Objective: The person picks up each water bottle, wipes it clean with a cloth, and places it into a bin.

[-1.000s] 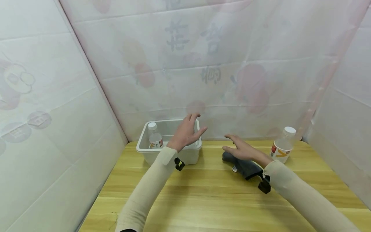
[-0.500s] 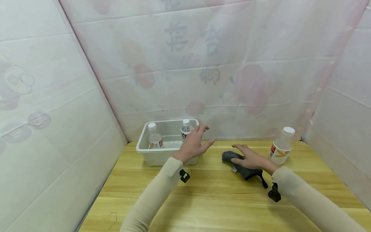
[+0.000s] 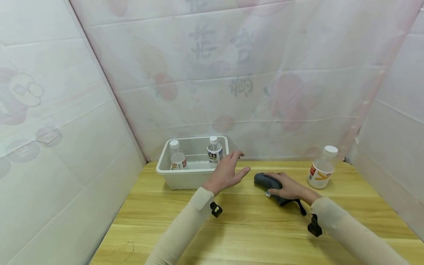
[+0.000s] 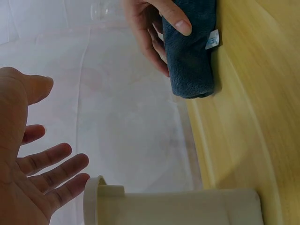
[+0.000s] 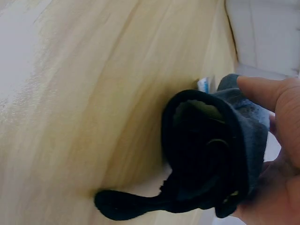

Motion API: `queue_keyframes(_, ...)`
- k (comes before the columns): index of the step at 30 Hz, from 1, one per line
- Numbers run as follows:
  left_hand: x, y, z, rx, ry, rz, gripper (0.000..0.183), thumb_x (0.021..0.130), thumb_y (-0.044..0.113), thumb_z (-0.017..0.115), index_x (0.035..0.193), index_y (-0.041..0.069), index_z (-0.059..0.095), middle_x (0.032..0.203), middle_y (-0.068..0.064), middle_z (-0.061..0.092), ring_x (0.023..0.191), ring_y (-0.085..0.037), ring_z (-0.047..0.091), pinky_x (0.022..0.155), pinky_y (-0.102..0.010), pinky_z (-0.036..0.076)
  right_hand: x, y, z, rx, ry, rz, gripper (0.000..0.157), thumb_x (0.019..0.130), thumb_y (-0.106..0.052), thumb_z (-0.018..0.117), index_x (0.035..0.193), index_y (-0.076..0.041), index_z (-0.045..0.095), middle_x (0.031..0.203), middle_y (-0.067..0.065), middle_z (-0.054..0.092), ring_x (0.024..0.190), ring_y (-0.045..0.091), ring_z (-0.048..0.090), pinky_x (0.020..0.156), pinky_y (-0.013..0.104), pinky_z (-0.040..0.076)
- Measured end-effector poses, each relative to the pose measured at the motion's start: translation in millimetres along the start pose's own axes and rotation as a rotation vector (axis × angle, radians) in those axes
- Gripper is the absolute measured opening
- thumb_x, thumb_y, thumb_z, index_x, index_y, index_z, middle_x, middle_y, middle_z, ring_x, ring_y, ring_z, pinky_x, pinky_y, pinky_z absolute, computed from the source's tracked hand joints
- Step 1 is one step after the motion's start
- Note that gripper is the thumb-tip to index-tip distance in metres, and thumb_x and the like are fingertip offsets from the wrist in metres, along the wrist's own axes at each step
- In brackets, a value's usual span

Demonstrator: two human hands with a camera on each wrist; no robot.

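Note:
A dark blue, fuzzy cloth pouch (image 3: pixel 265 180) with a small white tag lies on the wooden table, right of centre. My right hand (image 3: pixel 289 187) grips it from above, thumb on the near side and fingers on the far side. In the right wrist view the pouch (image 5: pixel 255 129) shows a black-trimmed, hollow end with a black strap (image 5: pixel 123 204). Spread and holding nothing, my left hand (image 3: pixel 226 174) hovers at the front right corner of the white plastic bin (image 3: pixel 188 180). The left wrist view shows its fingertips beside the bin's rim (image 4: pixel 91 201).
Inside the bin stand two clear bottles with white caps, one bottle (image 3: pixel 177 156) at the left and another bottle (image 3: pixel 214 151) at the right. A third white-capped bottle (image 3: pixel 322 169) stands on the table behind my right forearm. Printed white sheets (image 3: pixel 258 110) enclose the table.
My right hand has come down onto the pouch, from above it to gripping it. My left hand has moved right and toward me, away from over the bin, uncovering the bottle at its right.

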State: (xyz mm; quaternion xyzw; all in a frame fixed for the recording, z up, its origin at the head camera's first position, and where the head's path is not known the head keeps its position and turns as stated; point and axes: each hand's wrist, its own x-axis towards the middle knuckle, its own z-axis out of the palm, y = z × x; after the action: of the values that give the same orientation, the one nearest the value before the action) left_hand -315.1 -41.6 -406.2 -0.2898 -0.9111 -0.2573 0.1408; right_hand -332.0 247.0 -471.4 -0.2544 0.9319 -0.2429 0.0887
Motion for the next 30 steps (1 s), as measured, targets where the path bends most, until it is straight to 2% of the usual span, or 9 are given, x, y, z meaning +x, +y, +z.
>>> queue_keyframes(7,-2.7,3.1,2.7,0.0,0.016,0.023,0.054,0.103,0.045,0.055,0.143,0.01,0.046,0.138,-0.01,0.059,0.122,-0.026,0.062,0.101,-0.04,0.053,1,5,7.4,-0.019,0.001,0.021,0.074,0.095,-0.031,0.072,0.157,-0.013,0.037,0.144,0.041,0.04,0.124,0.056,0.051,0.091,0.065,0.049)
queue_keyframes(12,-3.1,6.7,3.3,0.003,0.021,0.029,0.053,0.103,0.044,0.055,0.143,0.01,0.046,0.138,-0.009,0.059,0.123,-0.024,0.062,0.102,-0.038,0.053,1,8,11.1,-0.059,0.025,-0.001,0.074,0.092,-0.019,0.074,0.156,-0.013,0.039,0.139,0.039,0.046,0.118,0.052,0.056,0.086,0.06,0.051)
queue_keyframes(17,-2.6,9.5,5.1,0.01,0.014,0.017,0.053,0.104,0.045,0.054,0.144,0.012,0.046,0.139,-0.008,0.059,0.124,-0.023,0.061,0.102,-0.036,0.053,-1,9,11.2,-0.06,0.064,-0.051,0.07,0.089,0.0,0.067,0.154,-0.012,0.044,0.138,0.034,0.054,0.117,0.048,0.059,0.083,0.052,0.052)
queue_keyframes(21,-0.7,12.9,7.0,-0.006,-0.003,0.018,0.055,0.104,0.046,0.053,0.146,0.012,0.044,0.141,-0.008,0.058,0.124,-0.023,0.061,0.102,-0.038,0.053,-8,12,6.2,-0.041,0.083,-0.042,0.072,0.087,0.005,0.062,0.154,-0.014,0.044,0.143,0.029,0.055,0.12,0.043,0.06,0.083,0.045,0.05)
queue_keyframes(24,2.3,16.0,8.3,-0.016,-0.006,0.028,0.056,0.104,0.046,0.053,0.147,0.012,0.044,0.142,-0.008,0.058,0.124,-0.023,0.061,0.101,-0.037,0.053,-15,14,0.1,-0.048,0.099,-0.044,0.072,0.087,0.005,0.062,0.154,-0.014,0.045,0.143,0.027,0.056,0.12,0.043,0.061,0.085,0.046,0.051)
queue_keyframes(30,10.1,22.8,12.6,-0.009,-0.014,0.04,0.055,0.104,0.046,0.053,0.147,0.013,0.043,0.142,-0.007,0.057,0.124,-0.022,0.061,0.102,-0.036,0.053,-34,14,-8.7,-0.056,0.122,-0.099,0.07,0.085,0.006,0.064,0.152,-0.009,0.048,0.14,0.027,0.059,0.12,0.044,0.062,0.087,0.052,0.053)
